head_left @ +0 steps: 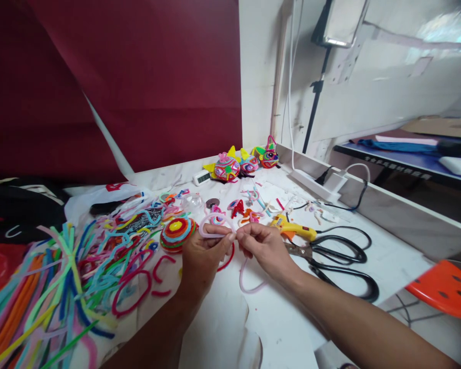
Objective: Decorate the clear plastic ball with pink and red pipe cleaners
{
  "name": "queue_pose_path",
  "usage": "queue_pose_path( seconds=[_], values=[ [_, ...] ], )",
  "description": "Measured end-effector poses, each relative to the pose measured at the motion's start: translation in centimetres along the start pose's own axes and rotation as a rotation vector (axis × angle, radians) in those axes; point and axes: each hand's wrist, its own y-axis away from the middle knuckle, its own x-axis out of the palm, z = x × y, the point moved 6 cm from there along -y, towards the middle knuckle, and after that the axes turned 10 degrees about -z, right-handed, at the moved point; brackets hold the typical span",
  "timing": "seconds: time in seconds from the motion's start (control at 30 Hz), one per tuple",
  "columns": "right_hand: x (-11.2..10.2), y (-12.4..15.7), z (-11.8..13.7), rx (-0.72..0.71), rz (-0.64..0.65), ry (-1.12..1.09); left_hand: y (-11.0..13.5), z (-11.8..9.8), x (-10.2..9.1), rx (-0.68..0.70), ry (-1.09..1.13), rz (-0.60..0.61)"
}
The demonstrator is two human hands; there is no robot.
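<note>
My left hand and my right hand meet over the white table, both pinching one pale pink pipe cleaner. It loops up above the left fingers, and its other end curves down below the right hand. A round coil of red, yellow and blue pipe cleaner lies just left of my left hand. Red bent pieces lie near my left wrist.
A heap of coloured pipe cleaners fills the left side. Black scissors and a yellow glue gun lie right of my hands. Three finished fuzzy figures stand at the back. A power strip runs along the right wall; an orange stool stands beyond.
</note>
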Motion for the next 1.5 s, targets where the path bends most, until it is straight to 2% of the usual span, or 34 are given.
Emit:
queue_pose_path(
  seconds=[0.47,0.63,0.8,0.97,1.2,1.3,1.37,1.5],
  values=[
    [-0.3,0.1,0.6,-0.005,-0.066,-0.004,0.5,-0.3,0.8,-0.046,-0.014,0.113],
    [-0.4,0.1,0.6,-0.004,-0.091,0.026,0.7,-0.5,1.0,-0.111,-0.002,0.128],
    [-0.2,0.2,0.7,-0.045,-0.057,0.018,0.6,-1.3,1.2,-0.141,-0.071,0.178],
    [0.2,0.7,0.8,-0.079,0.005,0.06,0.8,-1.6,0.6,-0.128,-0.169,0.187],
    [0.9,1.0,0.6,-0.182,0.155,0.202,1.6,-0.9,-0.9,-0.155,-0.123,0.115],
    [-0.1,1.1,2.0,-0.231,0.143,0.286,1.7,-0.5,-1.6,-0.191,-0.085,0.093],
    [-1.4,1.5,3.9,-0.326,0.149,0.394,1.8,-0.3,-1.9,-0.219,-0.076,0.077],
    [-6.2,2.4,6.9,-0.434,0.123,0.669,2.0,0.2,-2.3,-0.249,-0.057,0.042]
  ],
)
